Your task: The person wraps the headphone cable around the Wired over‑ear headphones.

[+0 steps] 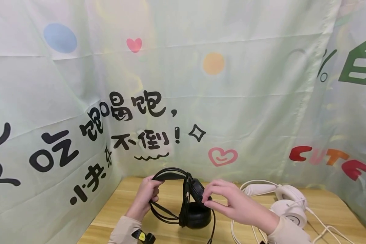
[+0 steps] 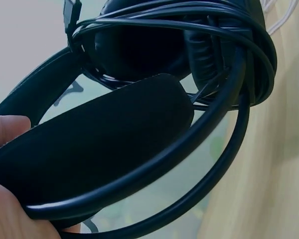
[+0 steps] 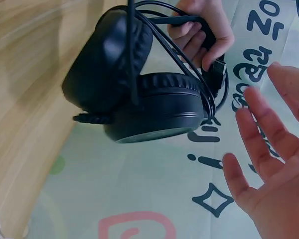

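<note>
My left hand grips the headband of a pair of black headphones, thumb and fingers around its padded strap. The headphones are held up over the wooden table, turned sideways with the ear cups to the right. Their black cable is wound in several loops around the frame near the ear cups, and one end hangs down. By the upper ear cup is my right hand. In the right wrist view its fingers are spread and relaxed, apart from the headphones, with nothing in them.
A white pair of headphones lies on the right side of the wooden table, its white cable trailing loosely around it. A printed cloth hangs behind and along both sides of the table.
</note>
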{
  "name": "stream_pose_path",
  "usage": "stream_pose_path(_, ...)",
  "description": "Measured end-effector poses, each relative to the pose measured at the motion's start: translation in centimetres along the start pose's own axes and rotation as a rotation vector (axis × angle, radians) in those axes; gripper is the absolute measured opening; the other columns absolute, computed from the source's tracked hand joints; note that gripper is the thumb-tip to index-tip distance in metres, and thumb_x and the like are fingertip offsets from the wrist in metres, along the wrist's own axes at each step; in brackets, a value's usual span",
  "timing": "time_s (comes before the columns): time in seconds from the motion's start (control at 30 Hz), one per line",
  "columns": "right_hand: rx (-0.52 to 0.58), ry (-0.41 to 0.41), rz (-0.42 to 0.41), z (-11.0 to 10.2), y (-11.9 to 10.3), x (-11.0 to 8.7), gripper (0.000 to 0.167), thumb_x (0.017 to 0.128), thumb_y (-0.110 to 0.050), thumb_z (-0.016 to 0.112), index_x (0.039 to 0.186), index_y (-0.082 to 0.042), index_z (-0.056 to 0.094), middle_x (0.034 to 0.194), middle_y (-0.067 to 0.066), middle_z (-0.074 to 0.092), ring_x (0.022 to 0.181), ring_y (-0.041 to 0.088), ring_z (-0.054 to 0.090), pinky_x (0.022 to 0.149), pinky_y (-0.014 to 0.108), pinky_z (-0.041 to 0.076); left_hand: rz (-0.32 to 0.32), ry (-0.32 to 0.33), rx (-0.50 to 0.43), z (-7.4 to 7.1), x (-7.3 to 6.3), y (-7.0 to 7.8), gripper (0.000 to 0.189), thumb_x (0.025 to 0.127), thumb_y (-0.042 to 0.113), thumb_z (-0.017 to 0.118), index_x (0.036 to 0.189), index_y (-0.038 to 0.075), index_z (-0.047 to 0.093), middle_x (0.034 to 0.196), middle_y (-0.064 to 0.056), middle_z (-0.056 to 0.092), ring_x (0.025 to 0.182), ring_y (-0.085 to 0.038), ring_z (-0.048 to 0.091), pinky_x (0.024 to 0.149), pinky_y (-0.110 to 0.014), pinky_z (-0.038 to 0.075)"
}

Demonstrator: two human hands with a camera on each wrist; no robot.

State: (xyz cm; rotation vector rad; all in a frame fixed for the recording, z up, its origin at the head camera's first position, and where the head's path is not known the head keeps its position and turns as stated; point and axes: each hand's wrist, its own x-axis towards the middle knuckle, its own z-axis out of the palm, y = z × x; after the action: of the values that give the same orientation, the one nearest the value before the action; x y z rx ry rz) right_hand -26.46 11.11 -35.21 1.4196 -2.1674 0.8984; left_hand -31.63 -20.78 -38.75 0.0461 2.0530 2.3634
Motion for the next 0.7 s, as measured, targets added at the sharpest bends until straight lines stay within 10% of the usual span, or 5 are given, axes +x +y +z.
stream_pose_path(0.7, 0.162, -0.068, 0.097, -0.2, 0.9, -5.1, 0.017, 0.106, -0.014, 0.067, 0.108, -0.03, 0.07, 0.099, -0.016, 0.074, 0.093, -0.001, 0.067, 0.078, 0.022, 0.056, -0.067, 0.205, -0.077, -7.2, 0.7, -3.0, 0.044, 0.103, 0.012, 0.055, 0.065, 0.022, 0.035, 0.051, 0.013, 0.026, 0.044, -0.002, 0.025, 0.046, -0.015, 0.027)
